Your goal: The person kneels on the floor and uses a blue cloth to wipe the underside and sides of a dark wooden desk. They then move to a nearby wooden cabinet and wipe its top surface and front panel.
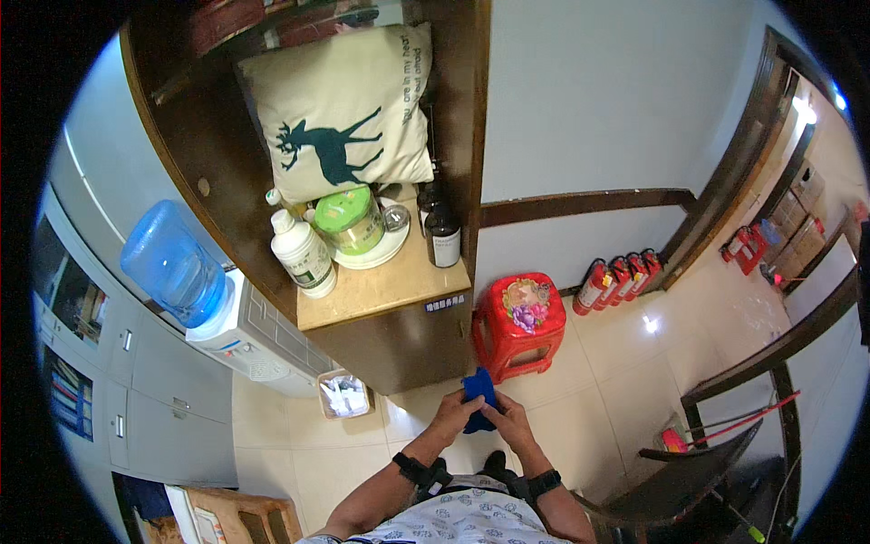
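A folded blue cloth (480, 398) is held between my two hands, low in front of my body. My left hand (455, 416) grips its left side, with the thumb on top. On the other side, my right hand (508, 419) pinches the cloth with its thumb near the left one. Black bands circle both wrists. Beyond the hands stands a wooden cabinet with an open shelf (387, 297). A white plastic bottle (303, 255), a green-lidded tub (350, 221) on a white dish, a dark brown bottle (443, 238) and a deer-print cushion (340, 115) rest there.
Right of the cabinet are a red plastic stool (523, 319) and several fire extinguishers (615, 282). At left stand a water dispenser (258, 340) with a blue water bottle (177, 265) and a waste basket (344, 396). A black chair (700, 476) is at lower right.
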`<move>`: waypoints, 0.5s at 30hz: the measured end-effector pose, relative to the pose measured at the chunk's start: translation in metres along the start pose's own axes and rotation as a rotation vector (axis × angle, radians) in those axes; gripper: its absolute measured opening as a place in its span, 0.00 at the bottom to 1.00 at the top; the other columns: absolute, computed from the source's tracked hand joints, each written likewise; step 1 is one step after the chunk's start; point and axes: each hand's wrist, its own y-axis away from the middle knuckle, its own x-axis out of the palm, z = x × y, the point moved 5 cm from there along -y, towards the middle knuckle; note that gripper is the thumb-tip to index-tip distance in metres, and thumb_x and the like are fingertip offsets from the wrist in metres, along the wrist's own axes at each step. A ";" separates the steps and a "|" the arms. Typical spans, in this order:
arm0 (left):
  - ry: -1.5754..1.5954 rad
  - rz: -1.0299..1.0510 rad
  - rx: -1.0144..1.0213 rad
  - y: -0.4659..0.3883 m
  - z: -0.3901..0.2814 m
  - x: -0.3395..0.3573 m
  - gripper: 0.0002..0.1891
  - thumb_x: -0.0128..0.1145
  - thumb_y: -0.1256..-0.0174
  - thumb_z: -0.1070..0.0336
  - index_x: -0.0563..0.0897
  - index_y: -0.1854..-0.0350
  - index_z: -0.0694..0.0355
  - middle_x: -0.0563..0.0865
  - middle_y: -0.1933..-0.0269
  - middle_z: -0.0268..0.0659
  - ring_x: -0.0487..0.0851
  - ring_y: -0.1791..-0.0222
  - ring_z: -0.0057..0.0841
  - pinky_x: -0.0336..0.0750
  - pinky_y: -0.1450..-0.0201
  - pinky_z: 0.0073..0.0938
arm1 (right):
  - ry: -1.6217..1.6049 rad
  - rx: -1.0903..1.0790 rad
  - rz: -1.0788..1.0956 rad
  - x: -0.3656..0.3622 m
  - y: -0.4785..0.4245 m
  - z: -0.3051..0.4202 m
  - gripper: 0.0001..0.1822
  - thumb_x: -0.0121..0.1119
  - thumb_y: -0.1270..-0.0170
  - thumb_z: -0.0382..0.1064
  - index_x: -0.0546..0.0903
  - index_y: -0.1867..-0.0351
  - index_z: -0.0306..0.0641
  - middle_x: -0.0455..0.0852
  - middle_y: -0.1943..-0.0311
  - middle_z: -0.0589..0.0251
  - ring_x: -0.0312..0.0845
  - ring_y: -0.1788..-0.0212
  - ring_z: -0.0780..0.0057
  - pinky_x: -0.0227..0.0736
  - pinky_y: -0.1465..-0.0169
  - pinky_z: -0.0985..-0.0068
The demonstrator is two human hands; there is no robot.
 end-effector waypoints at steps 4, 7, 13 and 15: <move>-0.067 -0.117 0.090 -0.003 -0.018 0.010 0.13 0.64 0.28 0.62 0.87 0.47 0.62 0.89 0.56 0.32 0.83 0.61 0.19 0.79 0.55 0.26 | -0.021 -0.080 0.116 -0.017 -0.029 0.009 0.21 0.64 0.28 0.34 0.79 0.36 0.30 0.87 0.47 0.64 0.81 0.49 0.78 0.77 0.43 0.75; -0.072 -0.230 0.145 0.003 -0.030 0.014 0.12 0.66 0.30 0.66 0.87 0.48 0.63 0.89 0.58 0.31 0.83 0.62 0.17 0.79 0.56 0.23 | -0.027 -0.094 0.121 -0.019 -0.044 0.001 0.17 0.66 0.31 0.36 0.83 0.44 0.31 0.89 0.54 0.67 0.81 0.54 0.81 0.78 0.48 0.76; -0.093 -0.577 0.218 0.032 -0.042 0.002 0.08 0.68 0.33 0.73 0.88 0.54 0.64 0.88 0.64 0.29 0.83 0.64 0.17 0.80 0.56 0.24 | -0.193 -0.124 0.229 0.009 -0.048 0.002 0.16 0.65 0.31 0.31 0.84 0.44 0.29 0.89 0.53 0.65 0.83 0.54 0.79 0.79 0.48 0.76; -0.207 -0.634 0.230 0.034 -0.019 -0.038 0.15 0.70 0.36 0.72 0.86 0.47 0.66 0.87 0.64 0.31 0.83 0.63 0.19 0.81 0.54 0.26 | -0.232 -0.083 0.228 0.013 -0.056 -0.004 0.15 0.63 0.29 0.30 0.83 0.44 0.28 0.90 0.51 0.62 0.84 0.53 0.78 0.79 0.46 0.76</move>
